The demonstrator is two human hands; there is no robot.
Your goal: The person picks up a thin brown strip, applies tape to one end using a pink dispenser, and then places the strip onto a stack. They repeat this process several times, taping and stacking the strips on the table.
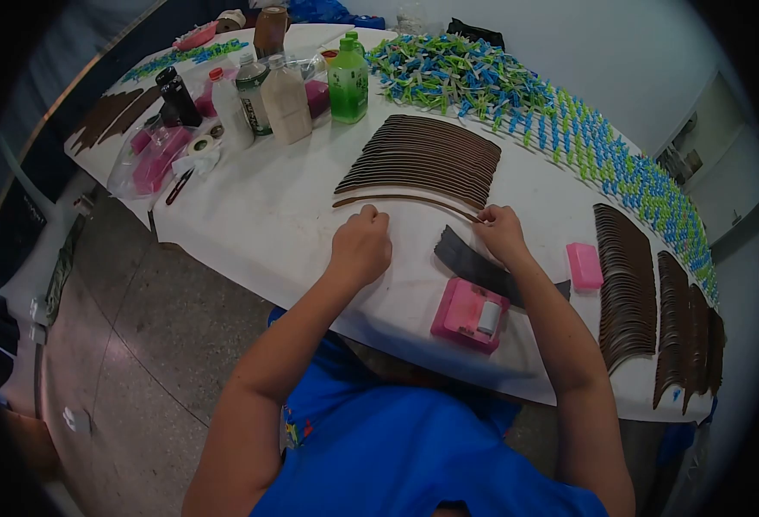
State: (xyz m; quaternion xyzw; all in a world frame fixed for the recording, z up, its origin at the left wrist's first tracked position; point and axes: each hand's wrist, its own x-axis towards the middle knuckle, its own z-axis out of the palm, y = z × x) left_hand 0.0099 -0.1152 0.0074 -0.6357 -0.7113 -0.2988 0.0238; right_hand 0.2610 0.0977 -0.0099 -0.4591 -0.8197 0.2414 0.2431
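A thin, curved brown strip (423, 200) lies just in front of a row of many similar brown strips (427, 155) on the white table. My right hand (500, 234) pinches its right end between thumb and fingers. Close below the strip's left part is my left hand (363, 247), its fingers curled together. Whether those fingertips touch the strip or hold something small is hidden. Under my right forearm lies a dark grey, ragged-ended band (474, 263). A pink box (470, 315) with a whitish roll-shaped piece on top stands near the table's front edge.
More brown strips (626, 289) are lined up at the right, beside a pink block (584, 265). Blue and green clips (483, 82) cover the back and right side. Several bottles, including a green one (348, 84), stand at back left near a red-and-black cutter (179, 186).
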